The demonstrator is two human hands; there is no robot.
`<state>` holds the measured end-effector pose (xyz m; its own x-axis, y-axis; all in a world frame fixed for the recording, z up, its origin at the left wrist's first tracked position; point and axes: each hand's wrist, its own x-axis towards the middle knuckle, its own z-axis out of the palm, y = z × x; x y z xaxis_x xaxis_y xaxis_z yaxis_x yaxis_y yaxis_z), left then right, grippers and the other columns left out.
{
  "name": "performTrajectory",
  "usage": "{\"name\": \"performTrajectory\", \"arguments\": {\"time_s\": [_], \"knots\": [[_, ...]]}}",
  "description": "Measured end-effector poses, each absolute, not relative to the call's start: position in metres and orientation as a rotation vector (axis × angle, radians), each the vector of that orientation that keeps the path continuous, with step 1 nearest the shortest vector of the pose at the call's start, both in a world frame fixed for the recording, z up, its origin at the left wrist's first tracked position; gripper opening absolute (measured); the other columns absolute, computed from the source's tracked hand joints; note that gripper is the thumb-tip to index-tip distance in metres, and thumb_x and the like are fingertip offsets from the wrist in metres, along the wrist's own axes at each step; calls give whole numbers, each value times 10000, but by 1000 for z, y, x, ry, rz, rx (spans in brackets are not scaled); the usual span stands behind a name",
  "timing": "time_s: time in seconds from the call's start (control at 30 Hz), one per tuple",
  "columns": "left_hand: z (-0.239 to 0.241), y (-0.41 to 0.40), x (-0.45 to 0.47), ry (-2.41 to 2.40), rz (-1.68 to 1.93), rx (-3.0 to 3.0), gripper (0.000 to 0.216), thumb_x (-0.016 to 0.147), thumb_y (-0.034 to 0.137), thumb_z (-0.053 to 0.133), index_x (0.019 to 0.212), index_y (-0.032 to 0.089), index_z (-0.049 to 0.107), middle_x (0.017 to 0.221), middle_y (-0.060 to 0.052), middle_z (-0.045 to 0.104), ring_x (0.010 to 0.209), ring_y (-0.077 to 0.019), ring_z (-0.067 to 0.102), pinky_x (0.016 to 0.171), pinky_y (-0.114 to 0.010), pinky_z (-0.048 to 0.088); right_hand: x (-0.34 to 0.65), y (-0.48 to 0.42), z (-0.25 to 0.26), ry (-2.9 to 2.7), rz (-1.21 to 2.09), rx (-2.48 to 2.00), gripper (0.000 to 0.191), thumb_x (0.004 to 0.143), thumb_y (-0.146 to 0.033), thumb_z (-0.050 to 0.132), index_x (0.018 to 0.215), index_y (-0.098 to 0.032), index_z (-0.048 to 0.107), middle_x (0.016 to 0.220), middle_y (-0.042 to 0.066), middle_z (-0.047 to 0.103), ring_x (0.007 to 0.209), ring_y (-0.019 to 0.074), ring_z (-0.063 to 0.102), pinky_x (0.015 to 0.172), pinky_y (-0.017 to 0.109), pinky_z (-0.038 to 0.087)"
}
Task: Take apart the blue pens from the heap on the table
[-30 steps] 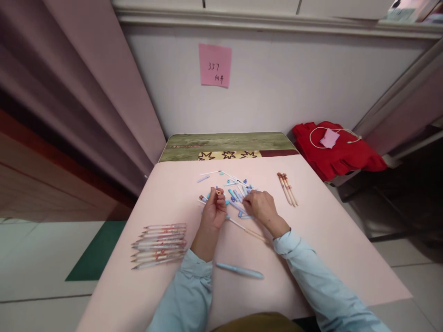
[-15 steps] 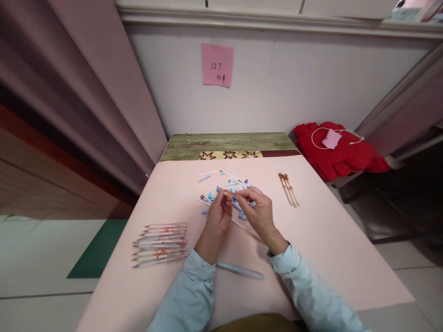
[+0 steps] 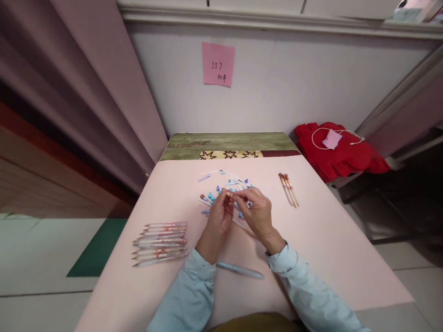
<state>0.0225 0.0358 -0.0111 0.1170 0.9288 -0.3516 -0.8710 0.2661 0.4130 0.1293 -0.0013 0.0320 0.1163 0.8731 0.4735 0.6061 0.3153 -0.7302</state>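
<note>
Over a scatter of pen parts, my left hand (image 3: 220, 216) pinches a small beige pen part (image 3: 229, 195) between thumb and fingertips. My right hand (image 3: 256, 210) is closed too, thumb and forefinger pressed against the other end of that part. Whether a smaller piece sits inside the right pinch is hidden. Beneath and behind both hands lie small blue caps and clips (image 3: 211, 195) and thin white refills (image 3: 231, 176). A thin stick-like piece (image 3: 244, 226) lies partly under my right wrist. Near my forearms rests a light-blue pen barrel (image 3: 240, 270).
Several pale printed pens (image 3: 159, 244) lie in a row at the left. Three cream pens with brown tops (image 3: 288, 190) lie at the right. Pale pink paper (image 3: 325, 258) covers the table (image 3: 187, 140). Beyond its right edge are a red cloth (image 3: 328, 157) and a white cable (image 3: 313, 138).
My right fingertips have moved slightly left, closing onto the beige part. Its ring-shaped open end, visible before, is now covered by the fingers.
</note>
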Motion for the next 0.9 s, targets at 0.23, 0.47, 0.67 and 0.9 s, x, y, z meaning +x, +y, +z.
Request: {"name": "performTrajectory", "arguments": {"time_s": [0.23,0.47,0.67,0.9], "knots": [[-11,37,23,596,1317,72,46,866,123,639,829,125,612,710,9,669,573,-48,628,549,-114,503,129,11,27,-1187,890,-1355,336,730,-477,750,844,-173,665,737,10,650,539,105,498,509,230,428],[-3,37,14,487,1256,-60,257,1007,205,423,826,110,577,683,-1,614,475,-8,551,439,-60,451,144,-18,30,-1298,901,-1346,264,870,-454,596,847,-192,614,663,-22,582,562,112,511,529,221,398],[-1,38,10,460,1265,-200,283,1007,272,428,827,107,570,672,5,598,469,2,533,428,-41,438,148,-86,11,-2199,732,-1689,265,769,-419,732,954,-235,682,928,36,679,820,199,632,674,276,424],[-1,41,7,467,1263,-229,322,1013,292,406,820,99,576,659,3,598,461,8,518,422,-34,430,128,-108,6,-2398,739,-1628,245,787,-420,732,946,-253,651,945,20,669,857,212,614,731,296,403]]}}
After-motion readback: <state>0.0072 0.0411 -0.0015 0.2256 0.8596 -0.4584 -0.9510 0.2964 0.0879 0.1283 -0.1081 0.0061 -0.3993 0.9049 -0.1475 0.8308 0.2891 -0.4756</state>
